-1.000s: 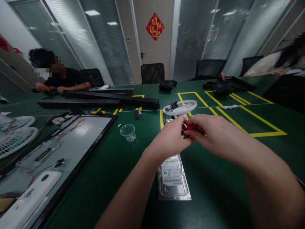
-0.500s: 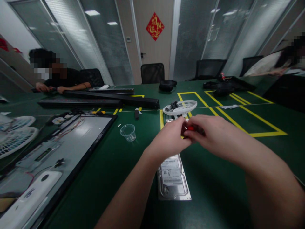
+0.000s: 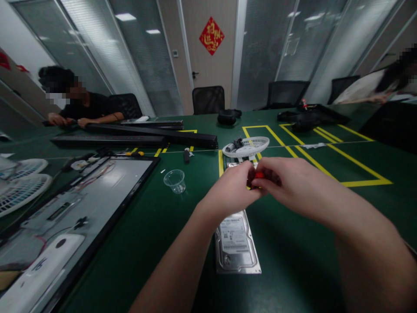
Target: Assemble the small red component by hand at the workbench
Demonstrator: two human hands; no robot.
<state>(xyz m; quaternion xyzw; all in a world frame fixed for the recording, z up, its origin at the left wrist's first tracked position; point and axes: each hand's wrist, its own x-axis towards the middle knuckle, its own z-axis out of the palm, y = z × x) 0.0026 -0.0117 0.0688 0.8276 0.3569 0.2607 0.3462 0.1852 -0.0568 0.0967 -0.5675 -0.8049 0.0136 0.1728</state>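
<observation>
My left hand (image 3: 230, 188) and my right hand (image 3: 285, 176) meet above the table, with their fingertips together. A small red piece (image 3: 259, 175) shows between the fingers of my right hand; its kind is too hidden to tell. The fingers of my left hand are closed against the same spot, and whatever is in them is out of sight. Below my hands a silver hard drive (image 3: 236, 243) with a white label lies flat, its far end covered by my left hand. Just beyond the fingers, a bit of shiny metal (image 3: 233, 165) shows.
Behind my hands sits a white basket (image 3: 263, 142) with dark parts in it. A clear plastic cup (image 3: 176, 180) stands to the left, near an opened flat panel (image 3: 107, 191). Long black bars (image 3: 137, 138) lie farther back, by a co-worker (image 3: 94, 106).
Both hands stay in nearly the same place above the hard drive. The red piece has shifted very slightly between the fingers and shows a little more.
</observation>
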